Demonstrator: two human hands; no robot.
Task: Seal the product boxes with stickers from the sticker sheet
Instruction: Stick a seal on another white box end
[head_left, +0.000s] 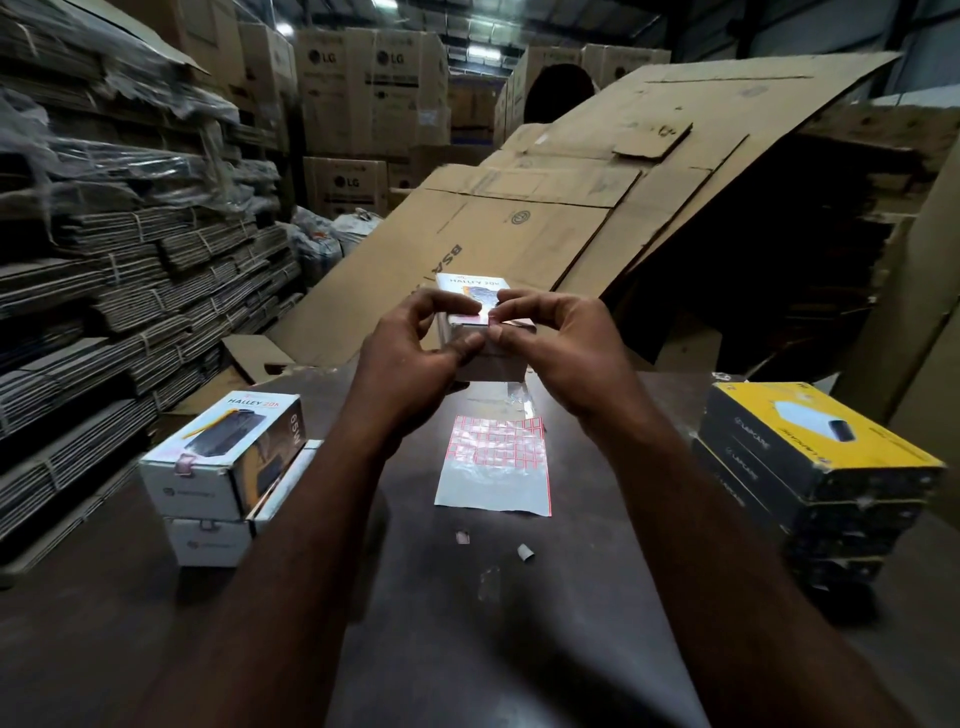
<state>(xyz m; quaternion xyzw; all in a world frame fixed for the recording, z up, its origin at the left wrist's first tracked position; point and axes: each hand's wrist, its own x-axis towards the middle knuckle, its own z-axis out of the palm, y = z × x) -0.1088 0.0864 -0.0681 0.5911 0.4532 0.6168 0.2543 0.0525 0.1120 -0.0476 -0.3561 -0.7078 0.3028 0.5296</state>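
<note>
A white product box (470, 291) is held up above the far side of the dark table (597, 597). My left hand (415, 358) grips its near end from the left, thumb against the flap edge. My right hand (561, 348) grips it from the right, thumb and forefinger pinching a small reddish sticker (485, 318) over the flap seam. The sticker sheet (496, 462), with rows of red-edged stickers on shiny backing, lies flat on the table below my hands.
Two white boxes (228, 462) are stacked at the left, their ends showing stickers. A stack of yellow-and-black boxes (810, 467) stands at the right. Small backing scraps (524, 553) lie near the sheet. Flattened cardboard (571, 197) leans behind the table.
</note>
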